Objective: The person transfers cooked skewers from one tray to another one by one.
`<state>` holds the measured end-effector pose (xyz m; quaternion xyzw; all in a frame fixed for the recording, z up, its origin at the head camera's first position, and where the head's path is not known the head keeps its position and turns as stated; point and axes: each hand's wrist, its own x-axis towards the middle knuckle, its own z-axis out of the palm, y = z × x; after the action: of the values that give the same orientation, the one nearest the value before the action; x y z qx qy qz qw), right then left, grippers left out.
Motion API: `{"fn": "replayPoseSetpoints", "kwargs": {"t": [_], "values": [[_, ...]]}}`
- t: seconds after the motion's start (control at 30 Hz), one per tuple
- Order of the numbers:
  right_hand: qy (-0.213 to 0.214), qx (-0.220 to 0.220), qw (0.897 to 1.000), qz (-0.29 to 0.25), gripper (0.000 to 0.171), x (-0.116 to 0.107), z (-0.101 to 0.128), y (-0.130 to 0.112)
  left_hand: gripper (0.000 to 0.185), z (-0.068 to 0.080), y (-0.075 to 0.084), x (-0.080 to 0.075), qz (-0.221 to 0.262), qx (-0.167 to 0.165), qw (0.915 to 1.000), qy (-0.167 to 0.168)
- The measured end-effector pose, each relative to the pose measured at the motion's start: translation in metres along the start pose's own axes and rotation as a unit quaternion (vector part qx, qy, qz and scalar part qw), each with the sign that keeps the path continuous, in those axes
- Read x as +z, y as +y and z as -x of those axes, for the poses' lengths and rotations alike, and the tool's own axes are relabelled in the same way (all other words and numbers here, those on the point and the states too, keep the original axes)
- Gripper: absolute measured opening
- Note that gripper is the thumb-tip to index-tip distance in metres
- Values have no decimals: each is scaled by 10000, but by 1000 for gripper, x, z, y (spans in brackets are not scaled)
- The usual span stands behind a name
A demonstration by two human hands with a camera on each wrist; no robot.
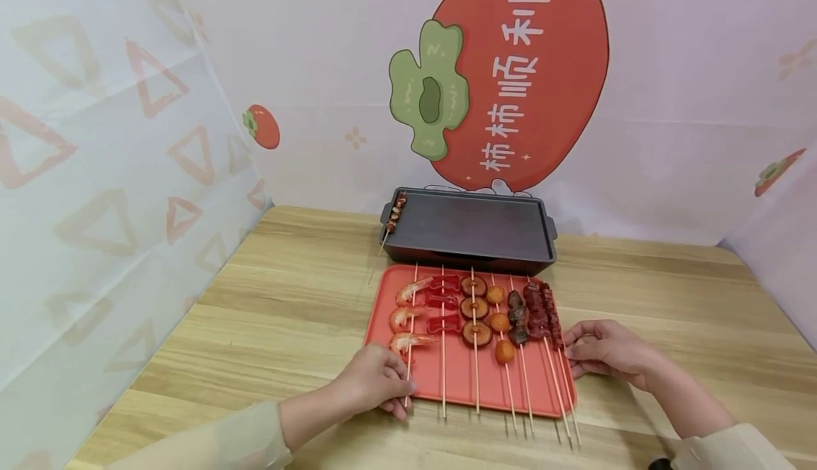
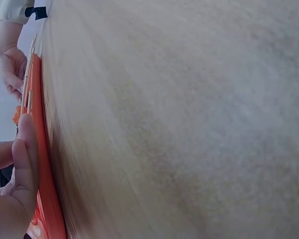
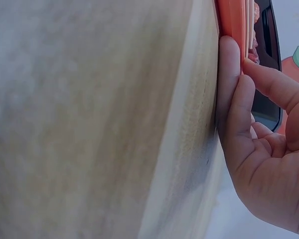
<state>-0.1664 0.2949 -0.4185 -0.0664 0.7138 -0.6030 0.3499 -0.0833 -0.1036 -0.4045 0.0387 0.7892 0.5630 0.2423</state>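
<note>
we see both hands set at the near corners of the orange tray [image 1: 459, 378], one on each side. the left hand [image 1: 376, 381] has its fingers curled over the tray's near left edge, fingertips on the rim just beside the stick of the shrimp skewer [image 1: 408, 321]; from the left wrist view the fingers [image 2: 25, 154] lie close together against the tray's [image 2: 42, 164] edge. the right hand [image 1: 606, 349] holds the right rim — in the right wrist view its fingers [image 3: 234, 99] press flat along the tray's [image 3: 231, 20] side with the thumb over the top, a light pinch on the edge. the tray sits flat on the wooden table [image 1: 255, 314], near the front middle, with its far edge just before the dark grill pan [image 1: 472, 229]. on the tray lie parallel skewers: shrimp at the left, then red pieces, mushroom caps [image 1: 475, 310], round brown balls and dark red meat at the right — their bare sticks overhang the near edge. one small skewer [image 1: 394, 218] rests at the grill pan's left end.
</note>
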Motion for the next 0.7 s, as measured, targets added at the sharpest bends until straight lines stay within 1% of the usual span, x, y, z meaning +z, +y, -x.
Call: {"fn": "replayPoseSetpoints", "kwargs": {"t": [0.17,0.3,0.47,0.7], "values": [[53,21,10000,-4,23,1,0,0,13,0,1,-4,-179,-86,9998,-40],[46,7,10000,51,23,0,1,-2,15,-1,2,-9,-293,-123,9993,-172],[55,56,9999,79,23,1,1,-4,15,-2,5,-14,-318,-231,9985,-374],[35,66,9999,101,22,1,1,-2,12,-2,2,-15,-279,-198,9985,-416]]}}
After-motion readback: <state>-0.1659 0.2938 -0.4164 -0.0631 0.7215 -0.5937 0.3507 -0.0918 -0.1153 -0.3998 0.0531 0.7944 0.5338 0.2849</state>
